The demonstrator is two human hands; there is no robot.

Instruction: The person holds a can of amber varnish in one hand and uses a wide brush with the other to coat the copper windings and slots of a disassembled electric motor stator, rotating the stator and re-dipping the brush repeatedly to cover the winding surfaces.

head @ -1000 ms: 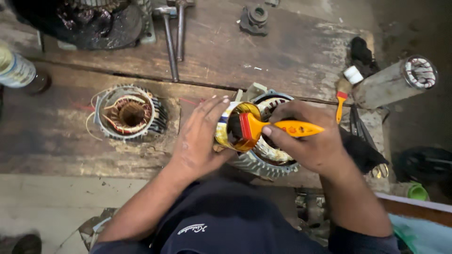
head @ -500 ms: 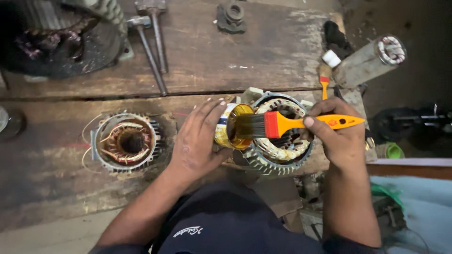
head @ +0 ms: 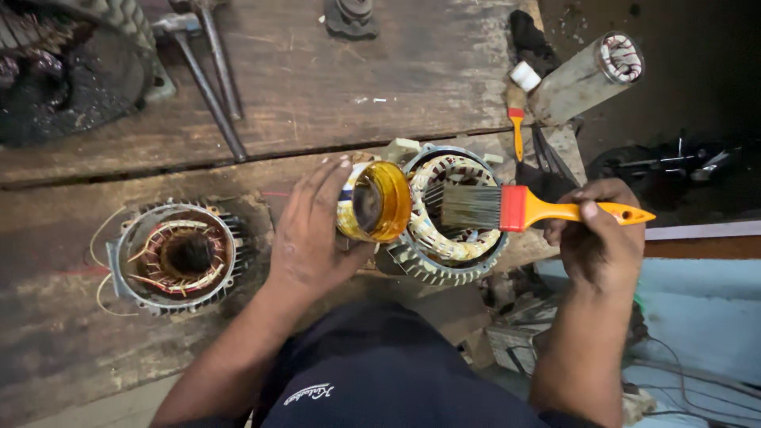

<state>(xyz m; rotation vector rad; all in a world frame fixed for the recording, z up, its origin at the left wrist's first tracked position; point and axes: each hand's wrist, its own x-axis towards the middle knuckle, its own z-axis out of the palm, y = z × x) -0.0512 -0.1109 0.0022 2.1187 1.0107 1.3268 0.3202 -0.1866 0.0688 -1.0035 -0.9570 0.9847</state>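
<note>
My left hand [head: 309, 230] grips a small open tin [head: 374, 201] with amber liquid inside, tilted so its mouth faces right. My right hand [head: 598, 238] holds a paint brush [head: 523, 208] by its orange handle, with a red ferrule and dark bristles. The bristles hover just right of the tin, over a motor stator [head: 448, 218] with cream-wrapped windings that rests on the wooden bench [head: 357, 79] in front of me.
A second stator [head: 178, 255] with bare copper windings sits at the left. A large dark motor housing [head: 63, 63] and metal tools [head: 210, 71] lie at the back left. A grey cylindrical rotor part [head: 583, 79] and a small screwdriver [head: 517, 127] lie at the back right.
The brush has come out of the tin and moved right, now level over the stator. My right hand slid further right. The view shifted slightly.
</note>
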